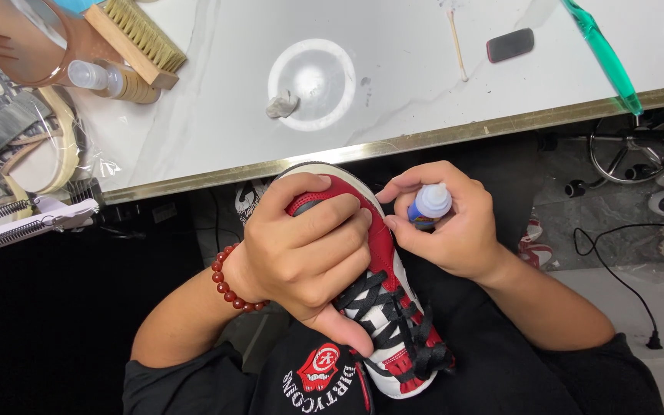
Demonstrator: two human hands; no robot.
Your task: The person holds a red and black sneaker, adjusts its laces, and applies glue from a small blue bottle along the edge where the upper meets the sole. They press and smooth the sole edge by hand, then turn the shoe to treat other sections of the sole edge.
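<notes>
The left hand [305, 250] wraps over the toe of a red, white and black sneaker [378, 300] that lies in the person's lap, below the near edge of the white table [217, 115]; its grip is closed around the shoe, fingers across the red toe panel and thumb down by the black laces. A red bead bracelet [228, 280] circles that wrist. The right hand [451, 227], just beside the shoe's toe, has its grip closed on a small blue bottle [428, 206] with a white cap, held upright between thumb and fingertips. On the table lie a round white dish [313, 84], a wooden brush [136, 38], a green toothbrush [601, 54] and a dark eraser [510, 44].
</notes>
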